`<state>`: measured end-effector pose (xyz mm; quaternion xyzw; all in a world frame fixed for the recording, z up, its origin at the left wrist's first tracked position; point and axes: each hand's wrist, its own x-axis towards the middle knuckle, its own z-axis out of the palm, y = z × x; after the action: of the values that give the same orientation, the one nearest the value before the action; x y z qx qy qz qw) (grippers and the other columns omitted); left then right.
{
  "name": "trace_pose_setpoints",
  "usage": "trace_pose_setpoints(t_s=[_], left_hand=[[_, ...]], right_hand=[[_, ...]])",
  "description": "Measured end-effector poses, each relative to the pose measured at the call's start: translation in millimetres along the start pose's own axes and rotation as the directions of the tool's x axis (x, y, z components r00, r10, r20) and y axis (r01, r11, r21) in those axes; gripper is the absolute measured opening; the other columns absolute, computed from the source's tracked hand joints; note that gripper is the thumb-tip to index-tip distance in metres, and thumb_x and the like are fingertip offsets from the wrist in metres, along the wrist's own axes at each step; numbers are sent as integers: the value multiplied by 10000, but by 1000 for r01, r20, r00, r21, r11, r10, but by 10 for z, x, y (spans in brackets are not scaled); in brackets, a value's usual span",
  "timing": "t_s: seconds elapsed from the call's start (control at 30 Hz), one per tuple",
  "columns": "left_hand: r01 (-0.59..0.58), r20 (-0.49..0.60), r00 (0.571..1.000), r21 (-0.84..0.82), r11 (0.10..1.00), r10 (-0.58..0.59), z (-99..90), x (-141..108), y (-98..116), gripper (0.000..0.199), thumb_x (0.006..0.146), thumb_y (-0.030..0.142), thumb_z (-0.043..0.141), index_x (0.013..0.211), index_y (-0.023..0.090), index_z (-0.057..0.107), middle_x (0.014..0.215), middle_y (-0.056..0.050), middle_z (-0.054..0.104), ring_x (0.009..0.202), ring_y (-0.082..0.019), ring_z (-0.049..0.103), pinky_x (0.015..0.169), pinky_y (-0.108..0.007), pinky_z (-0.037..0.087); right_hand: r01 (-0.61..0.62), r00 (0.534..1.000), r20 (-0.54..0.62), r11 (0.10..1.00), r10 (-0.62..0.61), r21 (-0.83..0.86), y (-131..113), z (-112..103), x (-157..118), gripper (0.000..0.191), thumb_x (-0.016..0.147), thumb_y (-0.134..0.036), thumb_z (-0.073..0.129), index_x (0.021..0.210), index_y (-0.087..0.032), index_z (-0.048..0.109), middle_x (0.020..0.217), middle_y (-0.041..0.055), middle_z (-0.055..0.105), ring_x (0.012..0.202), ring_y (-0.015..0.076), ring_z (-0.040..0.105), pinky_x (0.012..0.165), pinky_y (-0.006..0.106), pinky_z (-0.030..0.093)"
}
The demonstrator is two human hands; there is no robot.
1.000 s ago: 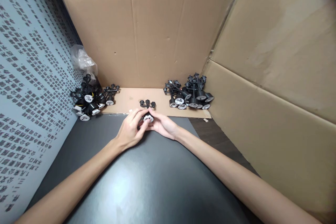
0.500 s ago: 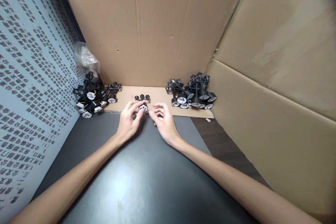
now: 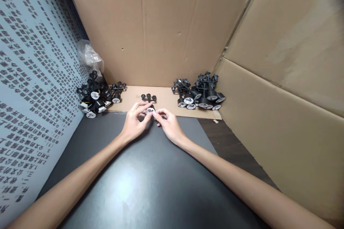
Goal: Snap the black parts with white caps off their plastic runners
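- Head view, from my remote seat: cardboard box [image 3: 166, 32] walls rise behind a black tabletop [image 3: 150, 186].
- Left heap of lamp models [image 3: 94, 98] and right heap of lamp models [image 3: 201, 96] stand on a cardboard sheet [image 3: 129, 103].
- Single black lamp model [image 3: 148, 97] sits between the heaps, at the sheet's front edge.
- Left hand [image 3: 133, 125] pinches its white base.
- Right hand [image 3: 170, 127] half-curled, fingertips beside that base; I cannot tell whether they grip.

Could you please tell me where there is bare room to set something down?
The black tabletop between your forearms is open. The cardboard sheet has bare strips either side of the lone black fitting. The two piles of fittings are crowded.
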<state>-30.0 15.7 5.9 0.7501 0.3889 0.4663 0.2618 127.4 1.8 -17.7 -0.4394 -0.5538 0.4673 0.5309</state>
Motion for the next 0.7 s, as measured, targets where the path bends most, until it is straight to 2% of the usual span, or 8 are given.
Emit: trace_pose_setpoints(t_s=[0.13,0.3,0.7], left_hand=[[39,15,999,-29,999,-39,-11,0,3,371,905,394,589,1223,221,672,1213,-105,587,1035,-192,638,839,-308,587],[93,18,996,-74,993,-92,-13,3,2,381,930,427,547,1215,212,677,1230,-100,578,1036,-185,633,820,-287,586],[64,-7,998,-60,996,-64,-3,2,-5,361,923,412,564,1198,215,690,1203,-105,603,1018,-190,637,786,-279,586]], right_hand=[[-7,1000,-13,1000,7,5,-3,8,9,341,817,-526,614,858,-187,606,862,47,630,792,174,577,608,272,464],[-2,1000,-6,1000,2,-14,-4,7,13,326,813,-507,606,842,-182,604,810,42,633,743,171,568,609,284,445],[-7,1000,10,998,8,-68,-4,-2,9,319,805,-511,603,837,-194,616,787,34,656,737,176,598,674,305,456]])
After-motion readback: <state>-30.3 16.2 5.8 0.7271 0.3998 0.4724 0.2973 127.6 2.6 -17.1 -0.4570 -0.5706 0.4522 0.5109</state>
